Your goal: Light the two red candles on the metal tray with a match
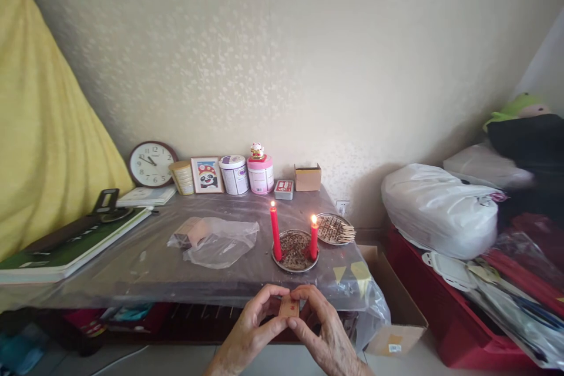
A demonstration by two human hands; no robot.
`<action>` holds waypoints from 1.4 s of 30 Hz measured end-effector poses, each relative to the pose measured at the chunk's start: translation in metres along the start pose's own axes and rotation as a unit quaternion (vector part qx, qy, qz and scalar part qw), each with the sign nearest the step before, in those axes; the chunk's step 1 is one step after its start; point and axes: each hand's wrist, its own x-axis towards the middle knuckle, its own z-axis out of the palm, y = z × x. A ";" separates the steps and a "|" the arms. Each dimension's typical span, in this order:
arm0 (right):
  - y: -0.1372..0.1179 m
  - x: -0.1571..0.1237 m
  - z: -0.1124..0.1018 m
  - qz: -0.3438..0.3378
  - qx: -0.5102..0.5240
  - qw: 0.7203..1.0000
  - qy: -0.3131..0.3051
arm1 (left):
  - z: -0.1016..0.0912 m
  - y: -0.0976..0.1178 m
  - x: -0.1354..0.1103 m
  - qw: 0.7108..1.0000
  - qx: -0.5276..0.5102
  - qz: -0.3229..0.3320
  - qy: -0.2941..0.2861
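My left hand (pixel 257 328) and my right hand (pixel 318 323) both pinch a small tan matchbox (pixel 289 308) with red marks between thumbs and fingertips, just in front of the table edge. Beyond them, a metal plate (pixel 294 267) covered in dark grains carries two lit red candles: a taller candle (pixel 275 232) at its left and a shorter candle (pixel 314 239) at its right. Behind it to the right, a second plate (pixel 324 239) holds several matchsticks (pixel 346 231). Left of the candles lies a clear plastic bag (pixel 224 244) with a tan packet (pixel 194 231) in it.
Along the wall stand a clock (pixel 152 164), a panda picture (pixel 207 176), tins (pixel 234 176), a lucky cat figure (pixel 257 151) and a small open carton (pixel 307 178). A green box (pixel 66 252) lies left. A cardboard box (pixel 396 323) and a red chest (pixel 458 317) are right.
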 end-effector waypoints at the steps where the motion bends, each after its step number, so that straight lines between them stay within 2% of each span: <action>1: 0.001 0.000 0.000 -0.001 -0.004 1.000 0.000 | 0.000 0.000 0.000 1.000 0.003 0.001 -0.001; 15: 0.003 0.002 -0.002 -0.012 -0.019 1.000 -0.012 | -0.001 0.002 0.001 0.999 0.022 0.014 0.021; 33: 0.008 0.003 -0.002 0.012 -0.029 0.999 -0.039 | -0.002 0.002 0.002 0.999 0.032 0.025 0.025; 42: 0.010 0.002 -0.002 -0.009 -0.031 0.999 -0.023 | -0.004 -0.001 0.003 0.999 0.034 0.029 0.023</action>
